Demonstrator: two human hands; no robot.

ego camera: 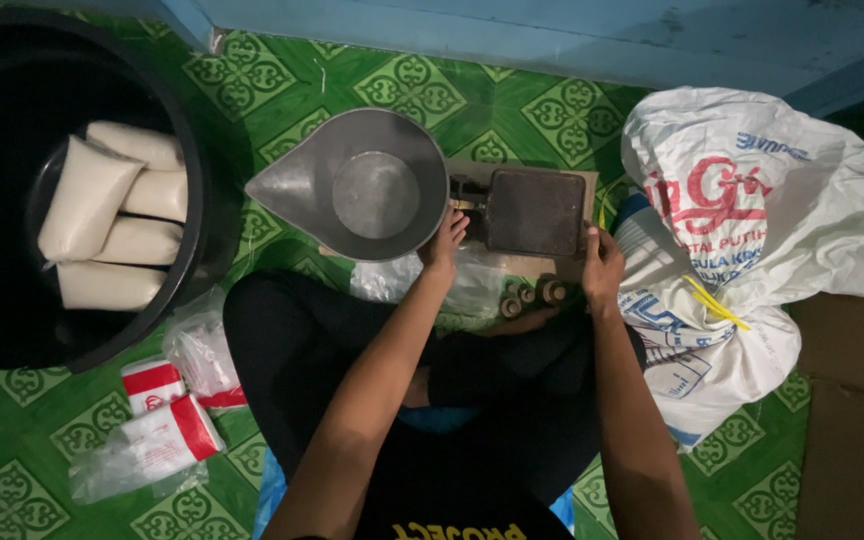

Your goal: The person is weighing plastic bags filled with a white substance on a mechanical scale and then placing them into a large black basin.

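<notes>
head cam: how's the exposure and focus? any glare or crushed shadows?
Head view: dim overall, focus acceptable. Black tub and the person's dark lap crush to near black; white sack is the brightest area, not blown out. Soft sheen, no hard glare, on the metal scale pan. Left hand and right hand at the scale are readable, slightly soft.

Green patterned floor (552, 110), pale blue wall base (512, 35), dim light, brown cardboard (852, 400)

green tiled floor (282, 90), scale (472, 205), black tub (197, 180), sack (752, 230)
</notes>
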